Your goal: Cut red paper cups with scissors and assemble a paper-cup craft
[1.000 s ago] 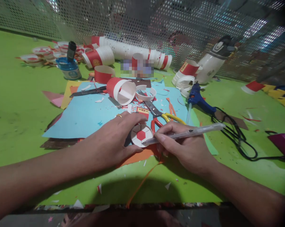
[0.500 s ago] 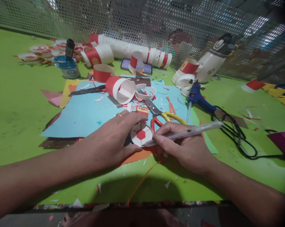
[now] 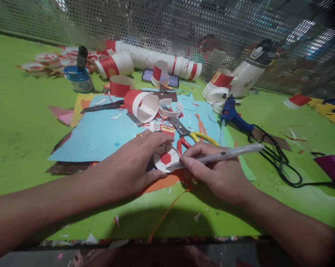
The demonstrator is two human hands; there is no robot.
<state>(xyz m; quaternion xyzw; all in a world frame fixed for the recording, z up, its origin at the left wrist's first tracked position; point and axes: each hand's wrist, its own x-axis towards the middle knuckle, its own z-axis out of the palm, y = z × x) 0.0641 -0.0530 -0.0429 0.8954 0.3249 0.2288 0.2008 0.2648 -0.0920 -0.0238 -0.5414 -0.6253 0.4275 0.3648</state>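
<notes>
A round white paper disc (image 3: 165, 158) with a red hexagon in its centre and black lines running outward lies in front of me. My left hand (image 3: 139, 159) grips its left side, thumb at the near edge and fingers at the far edge. My right hand (image 3: 212, 167) is shut on a clear-barrelled pen (image 3: 225, 154), whose tip meets the disc's lower part. Just beyond the disc are scissors (image 3: 185, 129) with red and yellow handles, and a red printed paper scrap (image 3: 167, 129). Orange paper (image 3: 164, 183) sticks out beneath.
Light blue paper (image 3: 92, 137) bears a tipped red-and-white paper cup (image 3: 135, 105), a cut cup ring (image 3: 171, 108) and a dark-bladed cutter (image 3: 100, 106). Rightward lies a blue glue gun (image 3: 234, 115) with its cable. Behind stand a blue jar (image 3: 80, 79), stacked cups (image 3: 153, 59) and a bottle (image 3: 249, 70).
The pen tip has moved slightly up and left on the disc, and the pen's tilt has shifted a little. My left hand stays where it was.
</notes>
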